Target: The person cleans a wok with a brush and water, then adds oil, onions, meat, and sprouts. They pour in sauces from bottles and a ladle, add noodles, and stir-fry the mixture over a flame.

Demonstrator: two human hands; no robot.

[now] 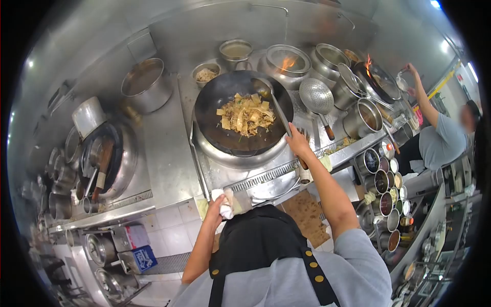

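Observation:
A dark wok (215, 135) sits on the round burner in front of me. Wide flat noodles (245, 115) with shreds mixed in lie in a heap at its centre. My right hand (297, 140) is closed round the handle of a ladle (279, 108), whose bowl rests at the wok's far right side, beyond the noodles. My left hand (217, 205) grips a folded white cloth (225, 203) at the stove's front edge, close to the lower end of a long metal rod (198, 166) that runs along the wok's left side.
A perforated skimmer (316, 96) lies to the wok's right. Metal pots (236, 49) line the back. At left are a large pot (147, 87) and a second wok station. Flames rise near the far-right wok (377, 82), where a co-worker (440, 133) reaches over. Seasoning containers (381, 181) stand at right.

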